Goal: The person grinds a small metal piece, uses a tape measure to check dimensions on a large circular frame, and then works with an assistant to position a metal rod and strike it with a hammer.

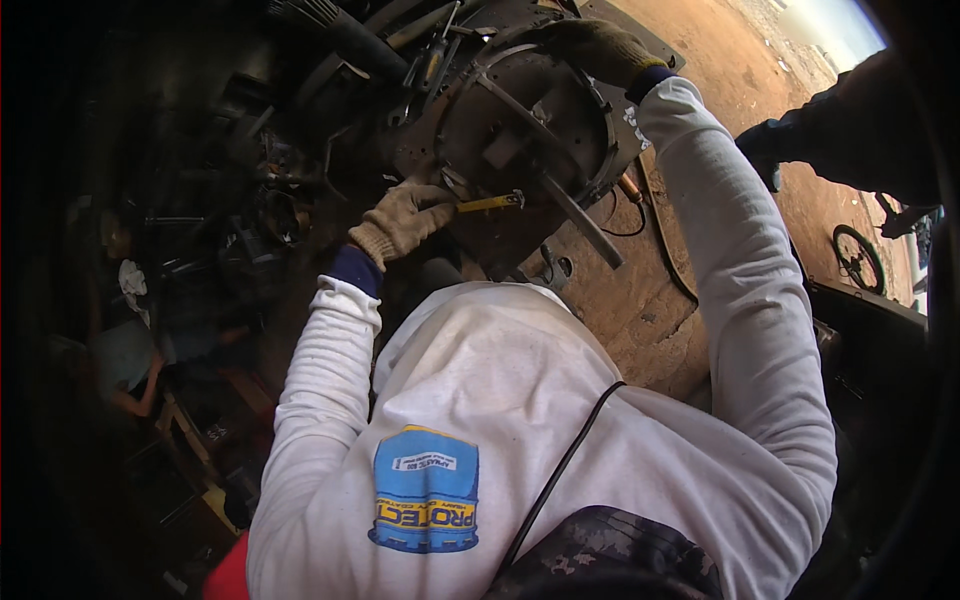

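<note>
A: Where do we find the yellow measuring tape [490, 202]?

B: We see it jutting rightward from the gloved left hand [405, 218], fingers curled around its near end, its free end close to the rim of the round metal frame [610, 140]

A: And the right hand [608, 52]?

B: We note it, gloved, at the frame's far edge; its fingers lie in shadow, so we cannot tell whether they grip

A: Farther out?

B: We record a flat bar [580, 222] crossing the frame, a yellow-handled tool [433, 68] beyond, leftward, and a bicycle [858, 258] at right
</note>
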Tool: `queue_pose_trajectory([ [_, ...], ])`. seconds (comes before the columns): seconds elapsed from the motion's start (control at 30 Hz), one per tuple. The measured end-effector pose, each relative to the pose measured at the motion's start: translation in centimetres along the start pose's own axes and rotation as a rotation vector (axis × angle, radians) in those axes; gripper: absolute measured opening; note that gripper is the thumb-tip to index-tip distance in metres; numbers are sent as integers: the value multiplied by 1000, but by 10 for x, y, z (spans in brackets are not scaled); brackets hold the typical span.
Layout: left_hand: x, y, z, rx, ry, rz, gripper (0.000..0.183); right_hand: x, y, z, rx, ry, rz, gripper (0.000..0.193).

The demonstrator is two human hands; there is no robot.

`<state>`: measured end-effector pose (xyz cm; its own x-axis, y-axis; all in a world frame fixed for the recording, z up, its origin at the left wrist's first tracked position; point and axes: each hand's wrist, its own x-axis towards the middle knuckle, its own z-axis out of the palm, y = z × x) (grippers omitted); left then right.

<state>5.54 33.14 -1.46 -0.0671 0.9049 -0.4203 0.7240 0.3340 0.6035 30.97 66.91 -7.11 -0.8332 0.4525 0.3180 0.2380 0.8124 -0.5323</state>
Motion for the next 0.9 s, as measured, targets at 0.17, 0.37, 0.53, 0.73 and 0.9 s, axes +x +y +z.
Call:
queue_pose_trajectory([
  [0.17, -4, -12, 17, -29, 88, -7, 34, 12, -11, 2, -87, -61, -68, 30],
  [0.37, -6, -6, 20, -60, 62, -59, 35, 10, -19, -6, -58, -81, -119, 30],
  [0.53, -13, -1, 25, -38, 111, -96, 36, 4, 0, -4, 488, -26, 343, 40],
  [0.73, -16, -3, 32, -50, 124, -123, 35, -17, 25, -16, 497, 70, 358, 43],
  [0.9, -15, 8, 30, -26, 116, -124, 34, -34, 33, -6, 444, 49, 356, 45],
])
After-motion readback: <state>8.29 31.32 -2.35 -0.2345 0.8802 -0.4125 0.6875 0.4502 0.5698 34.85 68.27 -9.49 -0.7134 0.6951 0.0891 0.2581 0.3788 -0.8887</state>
